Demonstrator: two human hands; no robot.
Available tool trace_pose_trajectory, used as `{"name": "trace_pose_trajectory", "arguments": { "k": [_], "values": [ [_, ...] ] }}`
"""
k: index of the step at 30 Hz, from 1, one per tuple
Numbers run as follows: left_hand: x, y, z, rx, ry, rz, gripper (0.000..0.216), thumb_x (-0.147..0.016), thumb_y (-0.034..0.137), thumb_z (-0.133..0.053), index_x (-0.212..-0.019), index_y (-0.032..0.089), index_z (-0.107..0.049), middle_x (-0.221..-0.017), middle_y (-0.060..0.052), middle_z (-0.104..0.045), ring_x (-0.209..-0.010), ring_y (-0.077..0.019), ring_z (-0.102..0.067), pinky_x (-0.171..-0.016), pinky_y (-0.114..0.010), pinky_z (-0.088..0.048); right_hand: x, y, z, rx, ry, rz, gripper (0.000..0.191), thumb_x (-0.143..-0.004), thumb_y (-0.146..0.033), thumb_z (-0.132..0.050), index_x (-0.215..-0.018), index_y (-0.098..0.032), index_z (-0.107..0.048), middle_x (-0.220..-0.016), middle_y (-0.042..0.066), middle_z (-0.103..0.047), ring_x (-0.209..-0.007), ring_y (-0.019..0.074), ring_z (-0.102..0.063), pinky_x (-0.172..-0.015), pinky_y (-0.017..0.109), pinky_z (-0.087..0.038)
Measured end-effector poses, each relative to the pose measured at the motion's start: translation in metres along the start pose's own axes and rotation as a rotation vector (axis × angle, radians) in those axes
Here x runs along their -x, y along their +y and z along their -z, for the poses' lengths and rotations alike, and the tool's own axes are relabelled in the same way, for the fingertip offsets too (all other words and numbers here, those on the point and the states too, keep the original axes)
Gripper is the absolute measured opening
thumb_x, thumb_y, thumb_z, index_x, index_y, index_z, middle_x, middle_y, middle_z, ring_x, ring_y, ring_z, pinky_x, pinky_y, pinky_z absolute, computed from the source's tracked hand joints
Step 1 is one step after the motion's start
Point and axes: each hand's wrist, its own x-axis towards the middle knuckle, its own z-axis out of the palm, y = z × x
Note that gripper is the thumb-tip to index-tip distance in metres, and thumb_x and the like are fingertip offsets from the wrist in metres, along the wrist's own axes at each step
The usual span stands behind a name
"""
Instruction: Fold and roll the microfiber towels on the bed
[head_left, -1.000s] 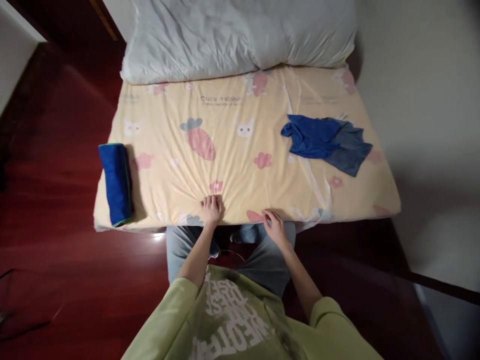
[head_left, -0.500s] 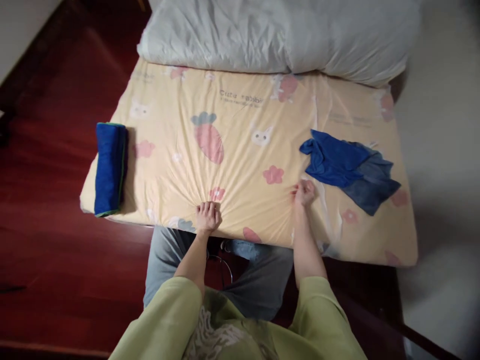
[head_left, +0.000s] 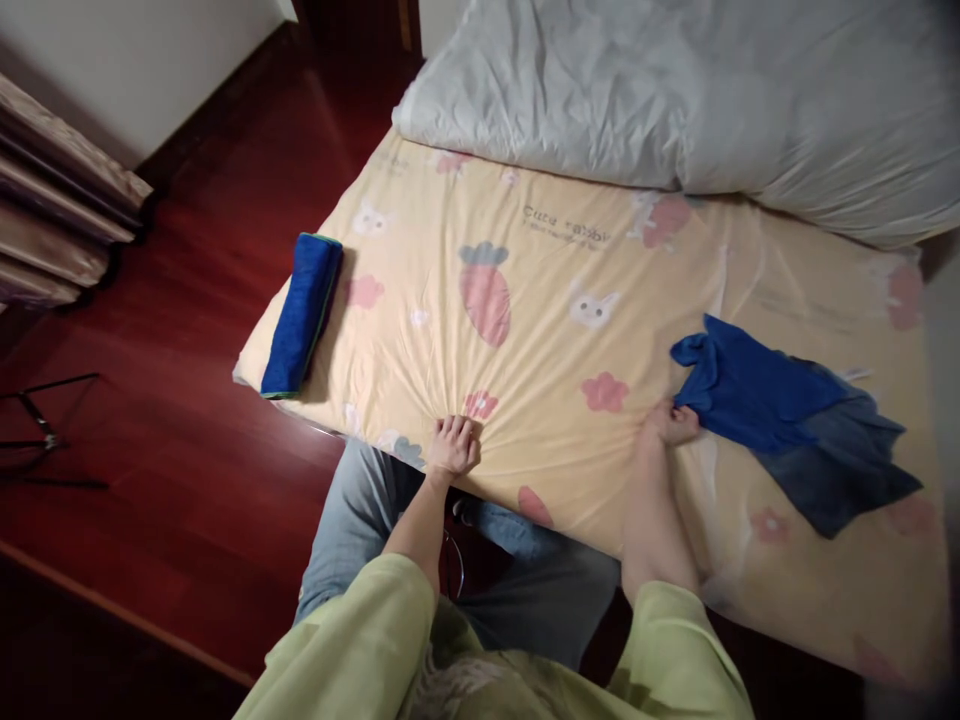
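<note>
A yellow bed sheet [head_left: 540,290] printed with rabbits, carrots and flowers covers the mattress. My left hand [head_left: 454,445] is closed on the sheet near the front edge, and creases fan out from its fingers. Farther right, my right hand [head_left: 673,422] is curled into a fist on the sheet, with folds running toward it; its fingertips are partly hidden. Right beside its knuckles lies the corner of a crumpled blue cloth [head_left: 765,385], its darker part spread to the right. A rolled blue towel [head_left: 301,315] with green edging rests at the bed's left edge.
A thick grey-white quilt [head_left: 600,100] is bunched across the far side of the bed. Dark red wooden floor [head_left: 172,400] lies to the left, with a black metal stand [head_left: 49,440] and a striped curtain [head_left: 60,210]. My legs are against the bed's front edge.
My view has swung left, bringing the curtain and stand into sight. My right hand is now closer to the blue cloth's corner; my left hand keeps its hold on the sheet.
</note>
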Motion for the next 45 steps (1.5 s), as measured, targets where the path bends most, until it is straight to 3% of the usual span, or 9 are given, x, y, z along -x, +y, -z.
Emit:
{"name": "trace_pose_trajectory", "arguments": {
  "k": [4, 10, 17, 22, 28, 32, 35, 39, 45],
  "values": [
    [0.0, -0.001, -0.002, 0.014, -0.003, -0.003, 0.02, -0.095, 0.029, -0.059, -0.108, 0.019, -0.07, -0.114, -0.02, -0.068, -0.111, -0.038, -0.059, -0.099, -0.055, -0.041, 0.067, 0.023, 0.022, 0.108, -0.249, 0.245, 0.024, -0.08, -0.005, -0.07, -0.074, -0.022, -0.055, -0.071, 0.002, -0.063, -0.069, 0.017, -0.063, -0.072, 0.03, -0.054],
    [0.004, -0.001, -0.001, 0.074, 0.006, -0.002, 0.019, -0.097, 0.027, -0.058, -0.109, 0.019, -0.07, -0.119, -0.02, -0.068, -0.118, -0.0381, -0.058, -0.105, -0.054, -0.042, 0.198, 0.058, 0.071, 0.194, -0.653, 0.692, 0.026, -0.094, -0.038, -0.064, -0.075, -0.02, -0.066, -0.066, 0.005, -0.067, -0.06, 0.018, -0.058, -0.063, 0.031, -0.047],
    [0.008, -0.002, 0.027, 0.309, -0.027, 0.029, 0.02, -0.099, 0.025, -0.052, -0.108, 0.017, -0.069, -0.123, -0.02, -0.069, -0.125, -0.0367, -0.06, -0.114, -0.056, -0.044, 0.356, 0.058, 0.14, 0.062, -0.643, 1.146, 0.034, -0.105, -0.031, -0.052, -0.075, -0.027, -0.068, -0.084, 0.008, -0.068, -0.081, 0.0254, -0.066, -0.075, 0.041, -0.061],
    [0.074, -0.026, 0.068, 0.48, -0.133, -0.011, 0.033, -0.107, 0.03, -0.039, -0.115, 0.021, -0.07, -0.11, -0.009, -0.078, -0.106, -0.0226, -0.073, -0.103, -0.037, -0.058, 0.435, 0.076, 0.187, -0.045, -0.702, 1.179, 0.022, -0.104, -0.022, -0.049, -0.091, -0.029, -0.065, -0.111, 0.01, -0.076, -0.114, 0.0344, -0.074, -0.09, 0.071, -0.064],
    [0.217, -0.055, 0.074, 0.887, 0.019, 0.256, 0.063, -0.099, 0.055, -0.051, -0.155, 0.028, -0.055, -0.16, -0.01, -0.059, -0.149, -0.028, -0.057, -0.13, -0.046, -0.043, 0.473, 0.071, 0.211, -0.226, -0.992, 1.24, 0.041, -0.101, -0.016, -0.049, -0.132, -0.036, -0.065, -0.118, 0.008, -0.08, -0.116, 0.0372, -0.078, -0.091, 0.075, -0.068],
    [0.266, -0.074, 0.081, 0.846, 0.163, 0.325, 0.063, -0.096, 0.055, -0.051, -0.155, 0.034, -0.059, -0.162, -0.01, -0.056, -0.153, -0.03, -0.053, -0.132, -0.048, -0.041, 0.492, 0.062, 0.22, -0.326, -1.188, 1.266, 0.059, -0.098, -0.01, -0.045, -0.143, -0.042, -0.064, -0.125, 0.005, -0.081, -0.112, 0.0352, -0.08, -0.087, 0.068, -0.072],
    [0.269, -0.083, 0.113, 0.697, 0.173, 0.079, 0.055, -0.096, 0.042, -0.054, -0.148, 0.036, -0.067, -0.17, -0.008, -0.047, -0.162, -0.0313, -0.04, -0.135, -0.053, -0.033, 0.505, 0.063, 0.226, -0.415, -1.179, 1.233, 0.047, -0.099, -0.013, -0.044, -0.124, -0.04, -0.073, -0.108, 0.004, -0.083, -0.092, 0.0335, -0.083, -0.07, 0.058, -0.073],
    [0.248, -0.08, 0.162, 0.419, -0.151, -0.321, 0.061, -0.08, 0.019, -0.067, -0.141, 0.024, -0.072, -0.151, -0.015, -0.064, -0.149, -0.0374, -0.054, -0.13, -0.062, -0.038, 0.511, 0.061, 0.234, -0.381, -0.97, 1.161, 0.026, -0.102, -0.016, -0.048, -0.092, -0.025, -0.069, -0.077, 0.002, -0.076, -0.067, 0.0201, -0.077, -0.061, 0.03, -0.065],
    [0.221, -0.066, 0.181, 0.129, -0.099, -0.421, 0.044, -0.098, 0.003, -0.052, -0.13, 0.02, -0.076, -0.113, -0.01, -0.075, -0.106, -0.0237, -0.073, -0.097, -0.036, -0.061, 0.496, 0.031, 0.247, -0.446, -0.868, 1.116, 0.024, -0.103, -0.007, -0.053, -0.1, -0.023, -0.071, -0.091, 0.002, -0.079, -0.084, 0.0159, -0.078, -0.082, 0.025, -0.064]
  ]
}}
